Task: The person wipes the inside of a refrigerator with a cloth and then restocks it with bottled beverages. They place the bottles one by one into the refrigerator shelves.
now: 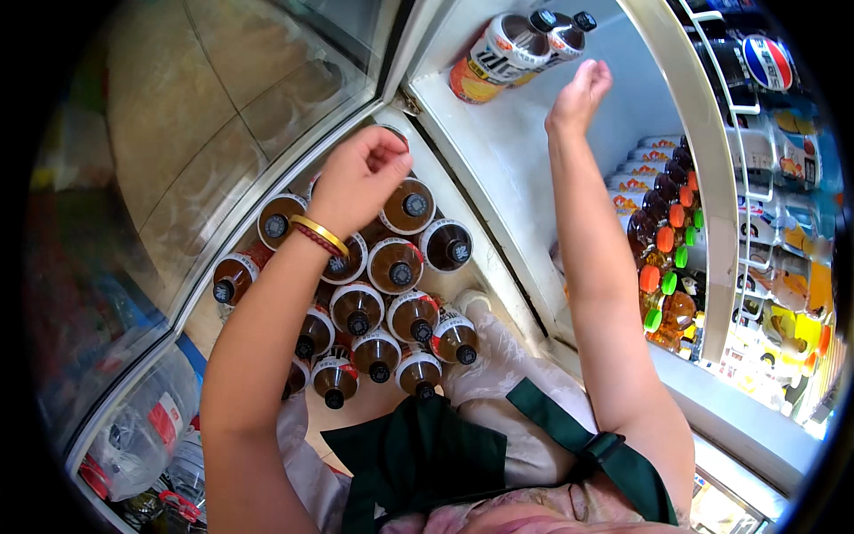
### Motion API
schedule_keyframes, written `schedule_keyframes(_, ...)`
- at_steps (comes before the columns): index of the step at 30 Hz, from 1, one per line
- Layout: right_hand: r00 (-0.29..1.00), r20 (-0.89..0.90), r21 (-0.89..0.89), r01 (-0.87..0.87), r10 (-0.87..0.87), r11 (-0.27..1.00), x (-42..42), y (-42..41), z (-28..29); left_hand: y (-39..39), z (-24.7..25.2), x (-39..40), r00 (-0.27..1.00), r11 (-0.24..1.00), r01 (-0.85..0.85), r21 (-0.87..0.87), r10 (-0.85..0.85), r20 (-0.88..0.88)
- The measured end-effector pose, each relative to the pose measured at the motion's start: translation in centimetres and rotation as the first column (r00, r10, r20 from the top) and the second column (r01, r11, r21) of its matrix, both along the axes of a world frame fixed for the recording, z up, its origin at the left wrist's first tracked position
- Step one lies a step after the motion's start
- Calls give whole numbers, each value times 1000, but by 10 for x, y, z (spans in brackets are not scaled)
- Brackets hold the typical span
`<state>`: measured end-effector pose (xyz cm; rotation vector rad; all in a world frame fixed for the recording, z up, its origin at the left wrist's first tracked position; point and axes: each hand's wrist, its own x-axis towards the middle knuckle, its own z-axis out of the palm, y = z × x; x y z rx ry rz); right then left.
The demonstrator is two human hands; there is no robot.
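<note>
My left hand (363, 179), with a gold bangle (320, 230) and a dark red braided bracelet at the wrist, is loosely curled above a cluster of brown drink bottles (395, 265). Nothing shows between its fingers and thumb. The bottles stand upright on the floor with black caps. Inside the refrigerated cabinet (494, 143), my right hand (582, 97) is raised beside two bottles (502, 57) of brown drink with orange labels. A gap separates that hand from them. Its thumb and a finger lie close together, while the other fingers are largely hidden.
A glass door (267, 167) stands swung out on the left. Bottles with orange and green caps (665, 239) are lined up deeper in the cabinet. A white wire rack (740, 110) with drinks is at right. Plastic-wrapped bottles (143, 434) lie at lower left.
</note>
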<state>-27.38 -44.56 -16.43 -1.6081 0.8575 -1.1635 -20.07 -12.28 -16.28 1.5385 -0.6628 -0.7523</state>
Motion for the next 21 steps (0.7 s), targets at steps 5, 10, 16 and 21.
schedule_keyframes(5, 960, 105, 562, -273, 260, 781, 14, -12, -14, 10, -5, 16, 1000, 1000, -11, 27, 11, 14)
schedule_keyframes(10, 958, 134, 586, -282, 252, 760, 20, -44, -31, 0, -3, 12, 987, 990, 132, 46, -135, 86)
schedule_keyframes(16, 978, 206, 481, -105, 4, 870, 13, -37, -50, -7, 8, -14, 899, 899, 331, 287, -393, 194)
schedule_keyframes(21, 957, 224, 346, -256, 186, 903, -53, 54, -49, -13, 16, -39, 453, 884, 371, 284, -439, 776)
